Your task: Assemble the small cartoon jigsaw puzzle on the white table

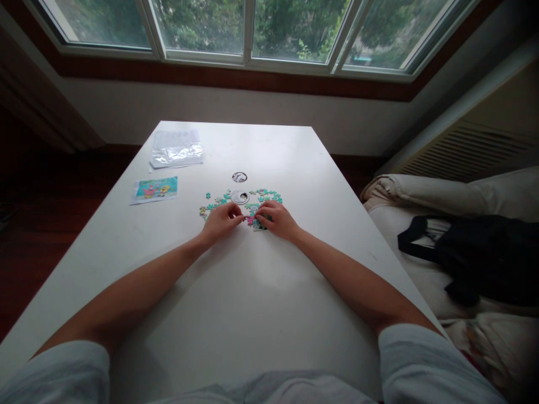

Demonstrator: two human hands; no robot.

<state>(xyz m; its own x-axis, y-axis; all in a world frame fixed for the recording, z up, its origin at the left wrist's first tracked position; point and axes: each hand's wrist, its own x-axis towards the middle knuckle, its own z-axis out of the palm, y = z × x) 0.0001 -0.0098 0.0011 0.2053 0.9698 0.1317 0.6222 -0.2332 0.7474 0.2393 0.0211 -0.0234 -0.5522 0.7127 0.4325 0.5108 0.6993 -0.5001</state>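
Note:
Small jigsaw puzzle pieces (269,194), mostly teal with some pink and yellow, are spread on the white table (252,314). A partly joined section of the puzzle (251,221) lies between my hands. My left hand (222,221) is closed in a pinch at its left edge, with a tiny piece at the fingertips. Curled over the right side of that section, my right hand (278,219) presses its fingertips against it and hides part of it. Loose pieces lie beyond both hands, around a round metal-rimmed table fitting (240,197).
A picture sheet (155,189) with cartoon figures lies on the left, below a clear plastic bag (177,148) over paper. Another round fitting (240,177) is farther back. A dark bag (484,258) rests on the pale sofa (391,205) at right. Windows stand beyond the table.

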